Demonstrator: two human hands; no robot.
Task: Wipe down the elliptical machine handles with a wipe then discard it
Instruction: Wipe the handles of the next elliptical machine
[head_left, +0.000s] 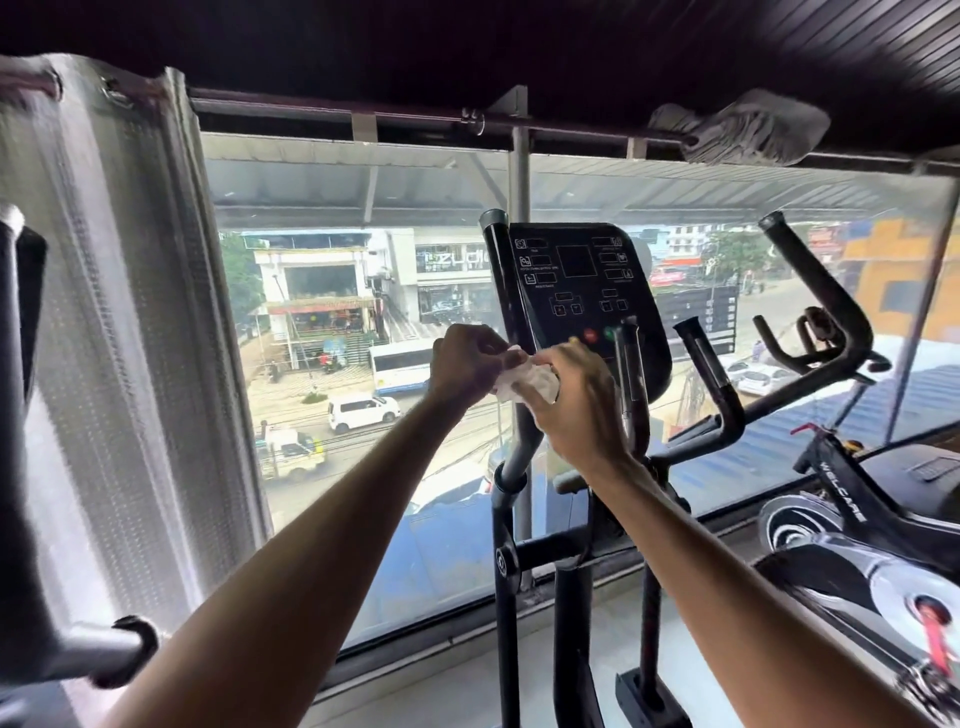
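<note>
**Wipe held in both hands, not yet on a handle**

Obs.: left hand (465, 364) and right hand (579, 405) are both raised with fingers curled. Each pinches the same crumpled white wipe (527, 383), which is bunched between them and partly covered by the right fingers. Motion blur hides the exact finger placement.

Position: the wipe sits in the gap between the hands, in front of the lower part of the console (582, 280). The tall black handle (496, 280) rises just beyond the left hand. A short upright grip bar (629, 374) stands just beside the right hand on its outer side, apart from it. An angled handle (706, 369) lies further out on that side.

Handling (judgement): the wipe looks thin, soft and very light, with no stiffness. It is probably damp and may tear if pulled hard between the hands. Better to spread it across one palm and close that hand round the rigid tube, gripping through the sheet, than to pinch a corner.
</note>
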